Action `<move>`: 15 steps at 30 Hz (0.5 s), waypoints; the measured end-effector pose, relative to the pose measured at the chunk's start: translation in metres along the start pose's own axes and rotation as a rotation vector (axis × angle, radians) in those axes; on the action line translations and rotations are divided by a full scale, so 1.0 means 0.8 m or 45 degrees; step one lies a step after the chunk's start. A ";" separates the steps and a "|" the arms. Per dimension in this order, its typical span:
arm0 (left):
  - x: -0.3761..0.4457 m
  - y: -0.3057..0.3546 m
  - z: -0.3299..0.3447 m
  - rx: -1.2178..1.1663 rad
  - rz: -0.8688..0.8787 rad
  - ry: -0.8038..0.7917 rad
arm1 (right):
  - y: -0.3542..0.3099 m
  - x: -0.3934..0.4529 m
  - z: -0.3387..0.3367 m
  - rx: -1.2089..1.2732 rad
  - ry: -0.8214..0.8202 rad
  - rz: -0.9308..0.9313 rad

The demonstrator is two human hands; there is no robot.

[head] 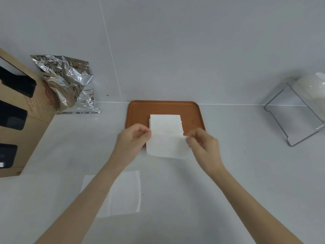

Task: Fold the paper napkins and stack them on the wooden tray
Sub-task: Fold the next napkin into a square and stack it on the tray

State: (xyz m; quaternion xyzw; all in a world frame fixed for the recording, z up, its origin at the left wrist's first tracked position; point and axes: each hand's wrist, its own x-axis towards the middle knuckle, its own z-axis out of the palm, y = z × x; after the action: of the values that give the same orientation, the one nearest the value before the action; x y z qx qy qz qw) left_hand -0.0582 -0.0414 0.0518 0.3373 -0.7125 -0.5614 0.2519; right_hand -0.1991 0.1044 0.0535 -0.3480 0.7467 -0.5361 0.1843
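Two hands held one folded napkin [167, 146] between them, just above the near edge of the wooden tray [139, 111]. The left hand [131, 142] pinched the napkin's left edge between thumb and fingertips, and the right hand [204, 144] pinched its right edge the same way, so both were closed on the paper and neither was free. The napkin hung partly over the tray and partly over the white surface [246, 173] in front of it, not yet laid down.

On the tray a small stack of folded napkins [165, 123] already lay, roughly central, with edges slightly out of line; how many sheets it held could not be told, though a few offset edges suggested more than one. The held napkin overlapped the stack's near edge as seen from above.

One flat napkin [125, 192] lay unfolded on the surface nearer the person, partly hidden under the left forearm, well apart from the tray. To the far right stood a clear holder [297, 120] with white paper in it, possibly more napkins.

By my judgement the task was well under way but unfinished: the held napkin wanted setting square on the stack, and at least the flat sheet remained to be folded and stacked.
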 end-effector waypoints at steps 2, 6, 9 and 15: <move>0.033 0.007 -0.001 -0.062 -0.035 -0.005 | -0.006 0.034 0.006 0.138 0.065 0.126; 0.096 0.001 0.004 -0.024 -0.123 0.024 | 0.010 0.103 0.020 0.163 0.118 0.283; 0.137 -0.019 0.014 0.064 -0.230 0.054 | 0.039 0.141 0.029 0.063 0.043 0.366; 0.178 -0.062 0.033 0.347 -0.228 0.039 | 0.088 0.175 0.047 -0.232 0.007 0.388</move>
State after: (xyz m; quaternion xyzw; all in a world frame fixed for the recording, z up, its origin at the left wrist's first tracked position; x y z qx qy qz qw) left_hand -0.1599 -0.1408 -0.0056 0.4391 -0.7451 -0.4746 0.1635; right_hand -0.2939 -0.0084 -0.0121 -0.2446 0.8367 -0.4332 0.2292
